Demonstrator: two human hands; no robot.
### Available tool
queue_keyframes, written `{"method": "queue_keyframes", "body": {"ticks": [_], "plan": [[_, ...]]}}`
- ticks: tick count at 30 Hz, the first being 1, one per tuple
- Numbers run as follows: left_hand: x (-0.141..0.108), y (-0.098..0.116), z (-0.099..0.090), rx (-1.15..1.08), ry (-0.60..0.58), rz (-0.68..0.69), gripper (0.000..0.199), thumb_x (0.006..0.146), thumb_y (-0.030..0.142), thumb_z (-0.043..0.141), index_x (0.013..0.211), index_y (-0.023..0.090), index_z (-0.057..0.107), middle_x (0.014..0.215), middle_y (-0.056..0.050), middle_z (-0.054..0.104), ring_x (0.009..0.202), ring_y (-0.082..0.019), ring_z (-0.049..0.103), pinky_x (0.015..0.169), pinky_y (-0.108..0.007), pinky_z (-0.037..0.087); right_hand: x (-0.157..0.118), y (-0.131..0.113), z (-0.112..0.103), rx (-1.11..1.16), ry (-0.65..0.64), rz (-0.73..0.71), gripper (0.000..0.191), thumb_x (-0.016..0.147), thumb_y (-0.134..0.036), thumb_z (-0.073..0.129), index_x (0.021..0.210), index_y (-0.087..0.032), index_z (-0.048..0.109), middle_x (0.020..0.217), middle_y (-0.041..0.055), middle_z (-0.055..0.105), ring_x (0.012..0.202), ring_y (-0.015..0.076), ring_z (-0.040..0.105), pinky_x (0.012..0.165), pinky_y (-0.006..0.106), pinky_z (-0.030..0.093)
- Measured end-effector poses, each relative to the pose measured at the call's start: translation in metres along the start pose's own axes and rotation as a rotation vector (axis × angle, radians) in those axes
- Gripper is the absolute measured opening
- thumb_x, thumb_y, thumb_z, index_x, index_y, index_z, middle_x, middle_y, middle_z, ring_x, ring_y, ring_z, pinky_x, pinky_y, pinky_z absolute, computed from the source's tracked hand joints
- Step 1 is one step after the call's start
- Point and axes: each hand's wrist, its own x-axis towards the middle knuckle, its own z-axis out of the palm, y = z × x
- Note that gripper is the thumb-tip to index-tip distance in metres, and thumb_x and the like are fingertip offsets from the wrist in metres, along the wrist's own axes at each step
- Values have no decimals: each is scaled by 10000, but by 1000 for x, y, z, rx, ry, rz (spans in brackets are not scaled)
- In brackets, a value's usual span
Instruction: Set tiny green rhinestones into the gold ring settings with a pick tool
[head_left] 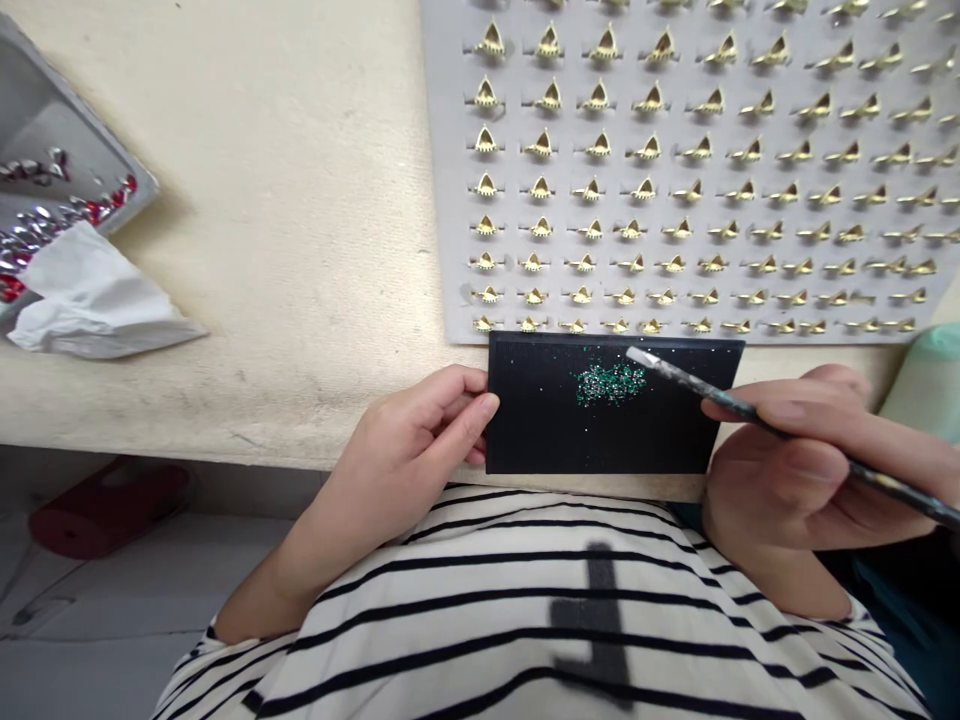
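Observation:
My left hand (424, 440) grips the left edge of a flat black tray (540, 440), thumb on top and fingers curled at its side. Small green and clear rhinestones (611, 382) lie in a patch on the tray, with a few strays around them. In my right hand (802, 460) is a dark, speckled pencil-like stick (697, 385) with a pale tip, pinched between thumb and fingers. Its tip hovers over or near the upper part of the tray; contact cannot be told. Just beyond the tray, a grey board (457, 150) carries rows of gold-coloured rings (596, 145) with triangular tops.
At the left stands a grey box (142, 190) with red and silvery gems (45, 225), a crumpled white tissue (97, 300) at its edge. A pale green object (926, 385) sits at the right. A red cylinder (105, 510) lies below the table edge.

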Motion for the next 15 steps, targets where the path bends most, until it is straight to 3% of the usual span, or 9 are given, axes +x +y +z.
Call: {"method": "queue_keyframes", "body": {"ticks": [3, 9, 15], "plan": [[0, 0, 0, -4, 4, 4, 178, 987, 421, 532, 914, 267, 585, 656, 103, 647, 596, -83, 701, 613, -181, 514, -2, 1, 3, 57, 137, -99, 221, 893, -359, 539, 1063, -360, 680, 666, -108, 646, 583, 115, 645, 507, 366, 220], [-1, -1, 0, 1, 0, 7, 170, 988, 418, 532, 919, 271, 582, 662, 105, 654, 603, -80, 701, 618, -175, 521, -1, -6, 0, 5, -30, 90, 126, 792, -322, 657, 869, -261, 735, 685, -80, 706, 518, 131, 601, 524, 399, 322], [-1, -1, 0, -13, -7, -2, 180, 981, 429, 534, 936, 264, 593, 672, 87, 668, 619, -110, 706, 624, -208, 552, 2, -12, -6, -50, -102, 110, 108, 814, -310, 622, 826, -260, 718, 692, -87, 712, 532, 127, 615, 552, 397, 342]]}}
